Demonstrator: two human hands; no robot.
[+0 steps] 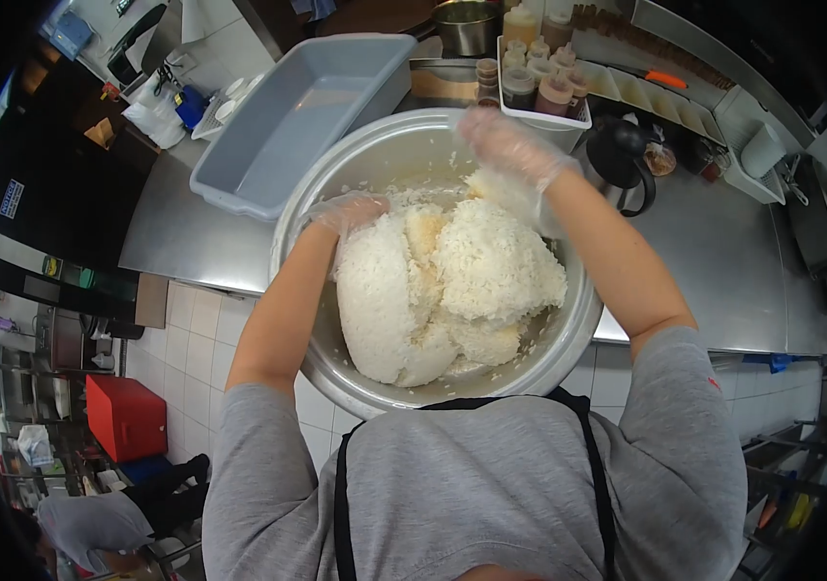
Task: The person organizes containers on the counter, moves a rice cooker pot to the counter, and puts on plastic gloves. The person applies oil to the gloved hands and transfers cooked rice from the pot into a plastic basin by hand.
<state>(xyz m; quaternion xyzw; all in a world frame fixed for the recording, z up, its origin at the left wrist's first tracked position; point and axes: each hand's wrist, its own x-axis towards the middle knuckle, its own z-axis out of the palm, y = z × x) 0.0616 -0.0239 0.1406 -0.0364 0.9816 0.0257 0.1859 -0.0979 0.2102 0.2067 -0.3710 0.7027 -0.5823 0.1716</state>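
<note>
A large round metal bowl (290,242) holds a big mound of cooked white rice (496,257). The rice is split into a smooth-sided clump (370,300) on the left and a looser heap on the right, with some yellowish patches between. My left hand (353,211), in a clear plastic glove, is inside the bowl's far left side, its fingers stretched along the top of the left clump. Over the far right of the bowl is my right hand (510,150), also gloved and smeared by motion. Its fingers are too blurred to read, and the loose glove cuff hangs above the rice.
Behind the bowl on the steel counter (176,218) stands a grey plastic tub (210,179). A white basket of sauce bottles (576,121), a dark jug (617,155) and a metal pot (467,27) are at the back. A red box (126,416) and another person (94,528) are lower left.
</note>
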